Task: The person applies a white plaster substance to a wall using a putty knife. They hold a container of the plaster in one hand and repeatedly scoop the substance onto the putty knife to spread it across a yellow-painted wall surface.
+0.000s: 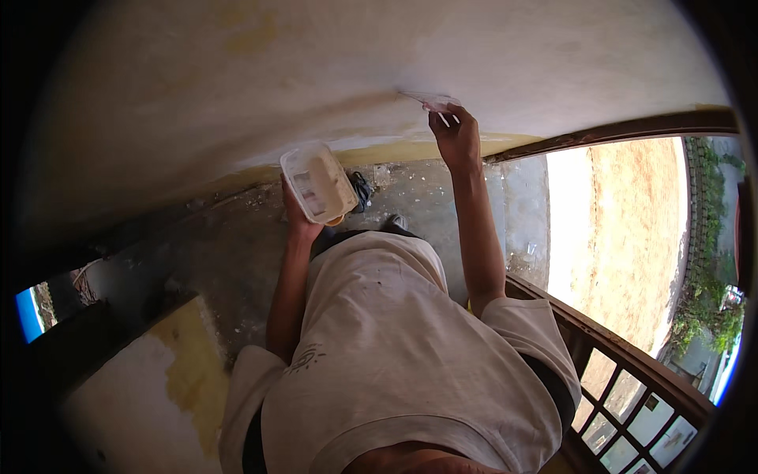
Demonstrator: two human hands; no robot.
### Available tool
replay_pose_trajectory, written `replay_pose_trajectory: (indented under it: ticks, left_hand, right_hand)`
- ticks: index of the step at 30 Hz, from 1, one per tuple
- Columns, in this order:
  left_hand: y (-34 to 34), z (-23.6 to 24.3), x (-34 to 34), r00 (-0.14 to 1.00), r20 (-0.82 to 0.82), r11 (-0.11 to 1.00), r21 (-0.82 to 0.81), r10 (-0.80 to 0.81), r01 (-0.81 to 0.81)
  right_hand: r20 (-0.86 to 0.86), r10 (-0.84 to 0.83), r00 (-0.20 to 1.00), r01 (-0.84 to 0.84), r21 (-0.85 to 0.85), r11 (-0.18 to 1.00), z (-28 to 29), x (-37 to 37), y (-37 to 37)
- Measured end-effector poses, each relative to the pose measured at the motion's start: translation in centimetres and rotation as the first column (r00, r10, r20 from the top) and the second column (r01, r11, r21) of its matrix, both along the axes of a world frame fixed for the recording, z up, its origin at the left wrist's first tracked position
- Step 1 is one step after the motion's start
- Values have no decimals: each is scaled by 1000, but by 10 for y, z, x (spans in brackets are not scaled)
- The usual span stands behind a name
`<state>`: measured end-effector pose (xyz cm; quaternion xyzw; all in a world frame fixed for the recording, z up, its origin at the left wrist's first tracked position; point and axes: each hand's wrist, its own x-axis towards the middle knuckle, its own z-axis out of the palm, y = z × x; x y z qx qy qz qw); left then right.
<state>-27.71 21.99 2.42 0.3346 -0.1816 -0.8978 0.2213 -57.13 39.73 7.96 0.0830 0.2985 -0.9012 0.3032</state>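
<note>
My left hand (298,219) is closed around the side of a whitish rectangular plastic tub (341,189). The tub tilts so its inside shows, with pale smears and a whitish paste-like residue in it. Higher up, my right hand (459,141) pinches a putty knife (440,102) with a thin, pale-smeared blade. That blade lies at or very near the wall (339,67); whether it touches all along its edge, I cannot tell. Pale smoothed patches cover the wall, with a yellow band left along its foot.
A concrete floor (430,193) speckled with white spots lies below. A dark bundle (361,192) rests by the wall's foot. On the right is a doorway with a brown frame (624,130) and bright ground outside. A gridded door panel (632,403) stands at lower right.
</note>
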Motion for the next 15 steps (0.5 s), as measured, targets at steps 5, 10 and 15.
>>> replay_pose_trajectory:
  ticks: [5,10,15]
  left_hand:
    - [-6,-18,5,999,-12,997,73,-39,39]
    - [-12,-22,17,995,-92,998,52,-43,47]
    - [-37,-29,31,986,-142,991,90,-88,102]
  right_hand:
    - [-188,-101,977,93,-51,994,55,47,9]
    - [-197,-61,978,84,110,990,-14,64,23]
    - [-490,165,856,72,428,901,-13,20,-12]
